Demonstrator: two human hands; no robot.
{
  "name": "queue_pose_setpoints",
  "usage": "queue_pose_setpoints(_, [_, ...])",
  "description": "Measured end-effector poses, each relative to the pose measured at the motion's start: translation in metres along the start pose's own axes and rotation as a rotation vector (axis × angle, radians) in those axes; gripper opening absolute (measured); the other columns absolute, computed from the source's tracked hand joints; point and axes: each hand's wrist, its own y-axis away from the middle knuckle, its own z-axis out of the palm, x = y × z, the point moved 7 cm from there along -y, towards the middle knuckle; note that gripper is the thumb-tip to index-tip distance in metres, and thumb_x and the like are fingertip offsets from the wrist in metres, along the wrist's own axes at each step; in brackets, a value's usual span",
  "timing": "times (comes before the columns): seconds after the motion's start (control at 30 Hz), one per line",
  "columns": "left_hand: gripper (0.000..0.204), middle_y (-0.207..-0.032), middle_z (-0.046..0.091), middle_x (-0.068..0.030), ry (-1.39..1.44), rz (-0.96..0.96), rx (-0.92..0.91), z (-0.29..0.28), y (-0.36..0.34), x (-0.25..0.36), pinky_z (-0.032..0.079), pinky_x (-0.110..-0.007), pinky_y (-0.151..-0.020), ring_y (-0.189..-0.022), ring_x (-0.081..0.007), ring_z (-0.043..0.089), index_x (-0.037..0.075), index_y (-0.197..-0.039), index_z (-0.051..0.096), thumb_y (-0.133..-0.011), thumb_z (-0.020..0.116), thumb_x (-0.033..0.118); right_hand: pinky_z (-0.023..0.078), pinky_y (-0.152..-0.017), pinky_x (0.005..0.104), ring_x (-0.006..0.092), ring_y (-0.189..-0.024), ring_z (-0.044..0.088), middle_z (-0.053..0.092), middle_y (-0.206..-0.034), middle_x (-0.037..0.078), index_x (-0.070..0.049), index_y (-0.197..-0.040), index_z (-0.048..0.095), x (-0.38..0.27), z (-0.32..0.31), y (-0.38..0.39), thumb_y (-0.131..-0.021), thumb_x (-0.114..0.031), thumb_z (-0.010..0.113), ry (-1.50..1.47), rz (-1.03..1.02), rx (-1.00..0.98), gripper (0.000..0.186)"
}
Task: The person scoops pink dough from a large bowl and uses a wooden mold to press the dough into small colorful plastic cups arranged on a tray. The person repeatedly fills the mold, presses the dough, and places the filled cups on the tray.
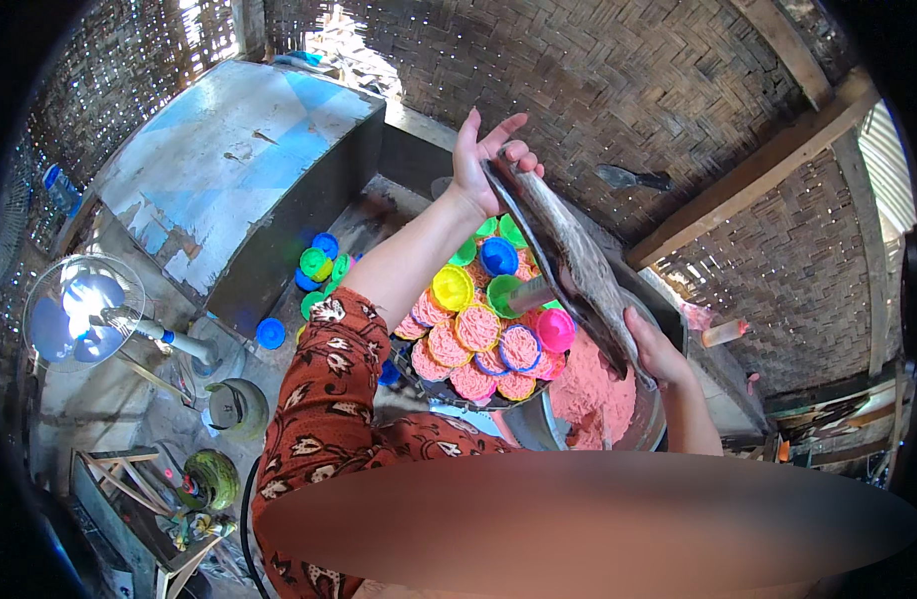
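My left hand (485, 165) grips the far end of a long, dark, worn metal pan (586, 262), some of its fingers raised. The near end rests in my right hand (656, 346), with the fingers curled round the rim. Held between both hands, the pan is tilted steeply and seen nearly edge-on. Below it lies a heap of small plastic cups (458, 288) in several colours, many filled with pink strands. Next to the heap, a metal basin (661, 414) contains a crumbly pink mass (590, 394), partly covered by the pan. A pale cylinder (531, 294) lies among the cups.
A large box with a peeling blue-and-white top (249, 140) stands at the far left. Loose cups (317, 264) lie beside it. A fan (84, 311) and green gas cylinders (237, 407) are at left. A woven wall (578, 90) closes the far side; a bottle (725, 332) is at right.
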Motion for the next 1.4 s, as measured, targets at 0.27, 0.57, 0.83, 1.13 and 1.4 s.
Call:
queue_pose_setpoints(0.27, [0.052,-0.048,0.035,0.0044,-0.055,0.071,0.082,-0.011,0.01,0.026,0.042,-0.035,-0.062,-0.051,-0.0136,0.043,0.01,-0.096,0.056,-0.082,0.04,0.057,0.041,-0.05,0.0261,0.0129,-0.055,0.052,0.055,-0.064,0.006,0.002,-0.086,0.059,-0.009,0.009,-0.013,-0.085,-0.058,0.034,0.199,-0.03,0.061,0.066])
queue_pose_setpoints(0.57, [0.052,-0.046,0.033,0.004,-0.014,0.075,0.136,-0.018,-0.001,0.023,0.04,-0.036,-0.06,-0.048,-0.015,0.04,0.01,-0.088,0.055,-0.082,0.038,0.058,0.038,-0.039,0.0272,0.013,-0.041,0.047,0.049,-0.053,0.005,0.001,-0.073,0.055,-0.025,0.003,-0.01,-0.087,-0.053,0.037,0.283,-0.091,0.204,0.058])
queue_pose_setpoints(0.83, [0.052,-0.043,0.03,0.0046,-0.018,0.077,0.195,-0.01,0.013,0.028,0.039,-0.033,-0.055,-0.042,-0.0125,0.036,0.009,-0.083,0.055,-0.082,0.036,0.057,0.039,-0.04,0.0247,0.0109,-0.041,0.046,0.049,-0.053,0.003,0.001,-0.074,0.056,-0.024,0.024,-0.004,-0.089,-0.043,0.039,0.226,-0.12,0.195,0.05])
queue_pose_setpoints(1.13, [0.051,-0.041,0.028,0.0042,-0.004,0.065,0.21,-0.007,0.009,0.017,0.035,-0.031,-0.05,-0.039,-0.0122,0.033,0.01,-0.079,0.053,-0.083,0.035,0.057,0.037,-0.041,0.0262,0.01,-0.043,0.046,0.046,-0.05,0.002,0.0,-0.072,0.054,-0.031,0.012,0.006,-0.09,-0.04,0.039,0.396,-0.115,0.259,0.046])
queue_pose_setpoints(1.4, [0.049,-0.039,0.026,0.0045,-0.049,0.096,0.187,0.004,0.019,0.038,0.032,-0.03,-0.045,-0.036,-0.0112,0.029,0.011,-0.073,0.052,-0.084,0.033,0.054,0.039,-0.046,0.0308,0.0137,-0.046,0.05,0.047,-0.05,0.006,-0.001,-0.064,0.053,-0.024,0.028,-0.004,-0.091,-0.034,0.038,0.457,-0.229,0.273,0.045])
